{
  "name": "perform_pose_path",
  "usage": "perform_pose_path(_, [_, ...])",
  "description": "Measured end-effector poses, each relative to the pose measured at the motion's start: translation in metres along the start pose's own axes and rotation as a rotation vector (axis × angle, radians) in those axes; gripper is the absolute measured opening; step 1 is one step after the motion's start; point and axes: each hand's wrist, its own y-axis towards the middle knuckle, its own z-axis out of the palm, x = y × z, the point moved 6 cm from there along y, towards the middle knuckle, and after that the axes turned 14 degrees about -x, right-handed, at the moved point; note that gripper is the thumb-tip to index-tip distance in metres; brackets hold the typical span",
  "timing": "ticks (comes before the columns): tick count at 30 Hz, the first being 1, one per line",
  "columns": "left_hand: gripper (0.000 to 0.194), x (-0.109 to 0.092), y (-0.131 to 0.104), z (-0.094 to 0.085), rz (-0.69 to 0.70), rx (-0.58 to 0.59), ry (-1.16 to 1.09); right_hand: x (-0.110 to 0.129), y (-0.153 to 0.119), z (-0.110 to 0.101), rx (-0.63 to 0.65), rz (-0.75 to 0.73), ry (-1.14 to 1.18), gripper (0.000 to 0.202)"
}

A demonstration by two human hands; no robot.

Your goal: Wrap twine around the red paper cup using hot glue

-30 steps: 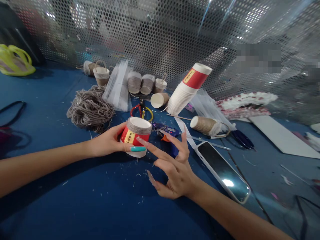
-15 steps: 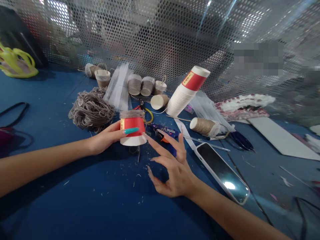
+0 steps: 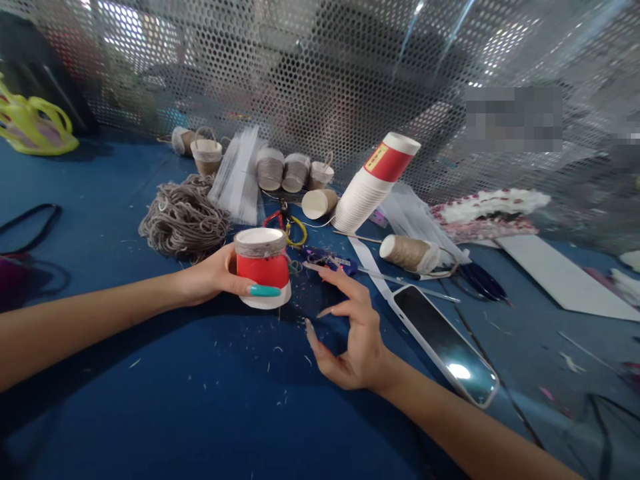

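Note:
A red and white paper cup point(image 3: 263, 270), its base turned up, has grey cord wound round its upper end. My left hand point(image 3: 217, 275) holds it from the left, with the thumb across the red side and the other fingers hidden behind. To the right of the cup, my right hand point(image 3: 350, 327) is apart from it with spread, bent fingers and nothing in them. Beyond the right fingertips lies a purple-blue tool point(image 3: 333, 260). Scissors point(image 3: 295, 230) with red and yellow handles rest behind the cup, and a heap of grey cord point(image 3: 184, 219) lies behind my left hand.
A leaning stack of paper cups point(image 3: 365, 190) stands at the back beside several cord-wrapped cups point(image 3: 271, 169). A phone point(image 3: 444, 343) and a twine-wrapped cup point(image 3: 407, 253) lie at right. A perforated metal screen point(image 3: 300, 80) borders the table's back.
The cup has tilted so its flat base shows, and sits slightly lower and further left. My right hand has drawn away from it to the right.

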Motion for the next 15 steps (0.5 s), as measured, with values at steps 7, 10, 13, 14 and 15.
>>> perform_pose_path(7, [0.052, -0.002, 0.0, 0.002, 0.006, 0.049, -0.013, -0.001, 0.0, 0.009, 0.17, 0.065, 0.1, 0.039])
perform_pose_path(10, [0.048, -0.002, 0.001, 0.001, 0.011, 0.046, -0.03, 0.004, -0.001, 0.005, 0.129, 0.022, 0.13, 0.039])
perform_pose_path(13, [0.047, 0.0, 0.002, -0.002, -0.01, 0.023, -0.052, 0.01, -0.005, 0.002, 0.123, -0.046, 0.159, 0.041])
perform_pose_path(14, [0.047, 0.001, 0.003, -0.003, -0.028, 0.004, -0.069, 0.011, -0.005, 0.001, 0.112, -0.063, 0.162, 0.041])
perform_pose_path(15, [0.048, 0.002, 0.004, -0.005, -0.051, -0.02, -0.093, 0.01, -0.005, -0.001, 0.081, -0.074, 0.15, 0.041])
